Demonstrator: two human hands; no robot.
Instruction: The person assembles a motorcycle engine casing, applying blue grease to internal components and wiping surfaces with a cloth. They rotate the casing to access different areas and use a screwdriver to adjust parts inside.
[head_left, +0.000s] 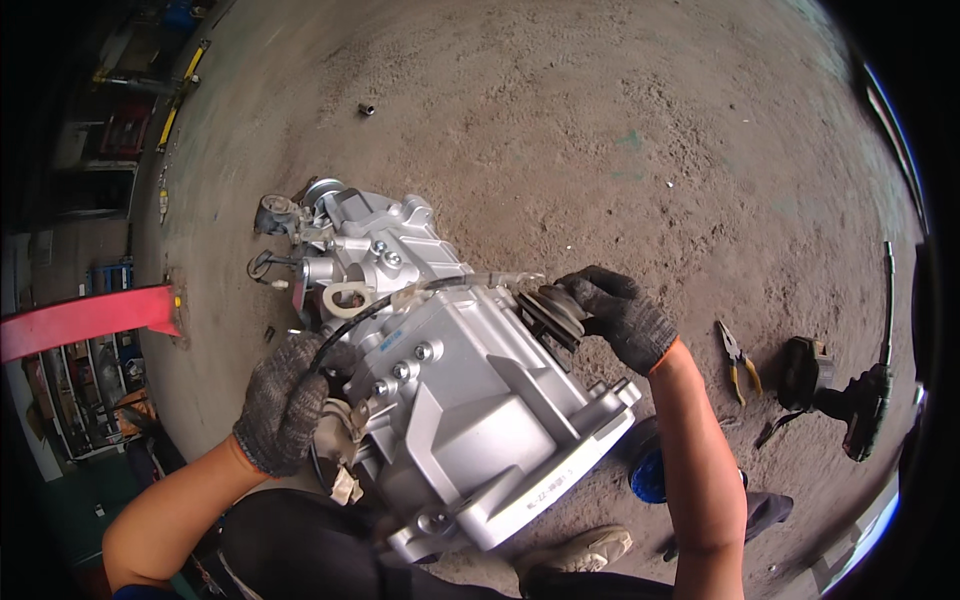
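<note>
A silver gearbox housing lies on the ground between my hands. A thin black cable crosses over its top and curves down to the left side. My left hand, in a dark grey knit glove, is closed around that cable beside the housing; its fingertips are partly hidden. My right hand, in a matching glove with an orange cuff edge, has its fingers curled around a dark round flange on the housing's right side. A clear tube extends over the top near that flange.
Pliers with yellow handles and a dark power tool with a long shaft lie on the dirty floor at right. A blue round container sits behind my right forearm. A small metal socket lies far off. A red beam juts in at left.
</note>
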